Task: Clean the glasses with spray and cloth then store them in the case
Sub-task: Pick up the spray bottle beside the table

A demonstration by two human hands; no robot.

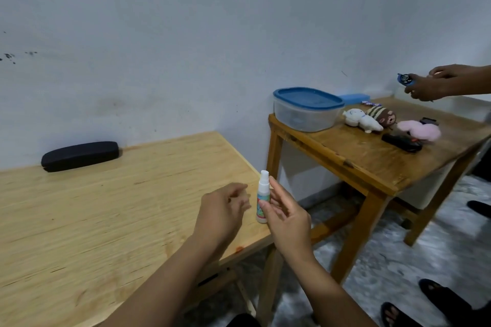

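Observation:
A small white spray bottle (263,200) with a colourful label stands upright over the right edge of the light wooden table (106,220). My right hand (285,216) grips it between thumb and fingers, its white nozzle bare at the top. Just left of the bottle is my left hand (221,211), fingers curled and blurred; whether they pinch something small is unclear. The black glasses case (79,156) lies shut at the table's back left, against the wall. No glasses or cloth are in view.
A darker wooden table (372,156) stands to the right, carrying a blue-lidded plastic container (305,111), plush toys (372,119) and a black object (401,142). Another person's hands (438,85) hold a blue item above it. Sandalled feet (438,300) rest on the floor.

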